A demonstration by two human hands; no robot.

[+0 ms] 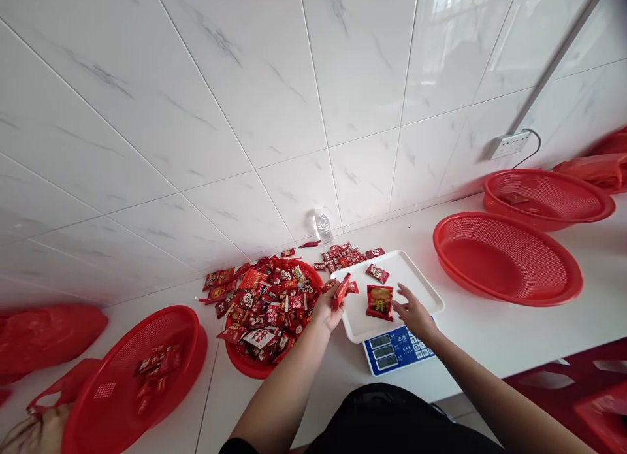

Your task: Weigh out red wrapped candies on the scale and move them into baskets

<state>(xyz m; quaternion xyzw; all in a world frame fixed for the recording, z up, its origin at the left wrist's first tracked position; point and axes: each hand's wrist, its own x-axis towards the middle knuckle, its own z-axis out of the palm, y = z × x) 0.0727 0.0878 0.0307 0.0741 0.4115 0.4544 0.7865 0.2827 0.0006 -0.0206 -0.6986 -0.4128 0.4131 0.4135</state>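
My left hand is closed around a few red snack packets, at the left edge of the white scale tray. My right hand is over the tray's right part, fingers apart and holding nothing. Just left of its fingertips lies a larger red packet with a yellow picture; whether they touch it I cannot tell. A small red packet lies farther back on the tray. Beneath is a scale with a blue keypad panel. A red basket heaped with mixed red packets stands to the left.
Loose red packets and a clear plastic bottle are near the tiled wall. Two red baskets stand at the right; another basket with several packets is at the left. A power strip is on the wall.
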